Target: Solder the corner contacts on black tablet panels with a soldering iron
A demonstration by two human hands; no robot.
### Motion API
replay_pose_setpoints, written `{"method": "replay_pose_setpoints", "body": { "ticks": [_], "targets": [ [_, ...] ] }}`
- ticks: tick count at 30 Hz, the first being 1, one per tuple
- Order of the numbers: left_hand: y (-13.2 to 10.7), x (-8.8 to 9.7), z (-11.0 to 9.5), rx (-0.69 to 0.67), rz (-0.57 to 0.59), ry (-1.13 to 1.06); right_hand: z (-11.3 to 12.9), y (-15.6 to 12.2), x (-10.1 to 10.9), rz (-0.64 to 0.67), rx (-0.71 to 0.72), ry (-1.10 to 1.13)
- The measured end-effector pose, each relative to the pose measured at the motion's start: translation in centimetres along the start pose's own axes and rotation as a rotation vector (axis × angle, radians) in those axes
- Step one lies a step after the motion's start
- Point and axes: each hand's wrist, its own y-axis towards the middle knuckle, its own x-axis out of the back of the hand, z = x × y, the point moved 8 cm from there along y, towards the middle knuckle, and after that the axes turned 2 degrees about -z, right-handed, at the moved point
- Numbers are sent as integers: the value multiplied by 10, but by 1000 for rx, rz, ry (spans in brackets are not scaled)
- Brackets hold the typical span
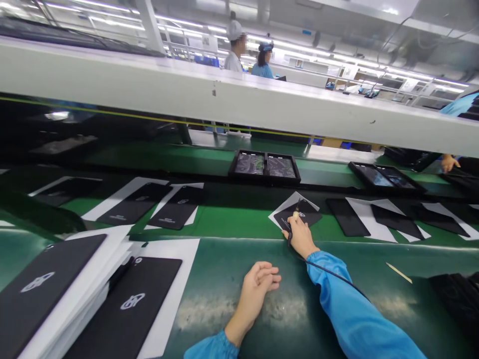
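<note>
My right hand [300,236] is closed round a soldering iron [296,215] with a pale collar and a thin dark tip pointing away from me. Its black cord runs back along my blue sleeve. Beneath the tip and the hand lies a black tablet back cover [312,215] on a white sheet [295,196], set askew on the green conveyor belt [232,219]. My left hand [256,284] hovers over or rests on the green bench [209,299]; I cannot tell which. Its fingers are loosely bent and apart, holding nothing.
Stacked black covers [130,304] with white sheets fill the near left. More covers [177,207] lie along the belt both ways. Behind it are black trays [265,167] with screen-like panels. A thin stick [398,272] lies right. A white beam [224,99] crosses above; another person's hand [449,163] shows far right.
</note>
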Motion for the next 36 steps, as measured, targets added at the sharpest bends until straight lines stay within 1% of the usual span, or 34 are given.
{"method": "replay_pose_setpoints", "body": {
  "ticks": [4,9,14,19,21,24,26,30,33,36],
  "targets": [
    [3,1,5,-4,-9,-19,-9,-6,6,-12,29,-43],
    [2,-2,9,-8,0,-47,-31,-16,12,-27,19,-56],
    [0,-4,13,-17,-18,-74,-43,-15,8,8,50,-40],
    [4,-4,21,-25,-16,-106,-59,-14,1,36,50,-85],
    [5,-4,20,-25,-12,-105,-65,-15,6,-19,53,-16],
    [3,-3,14,-28,-24,-74,-72,-20,21,-170,60,100],
    [3,-1,9,-29,-31,-51,-80,-23,28,-251,22,93],
    [4,-2,2,-11,-7,-14,-100,-27,42,-406,-76,90],
    [3,-2,-1,-5,-1,3,-105,-27,48,-450,-103,115],
    [3,-1,-1,-10,2,15,-97,-20,44,-395,-75,127]
  ]
}}
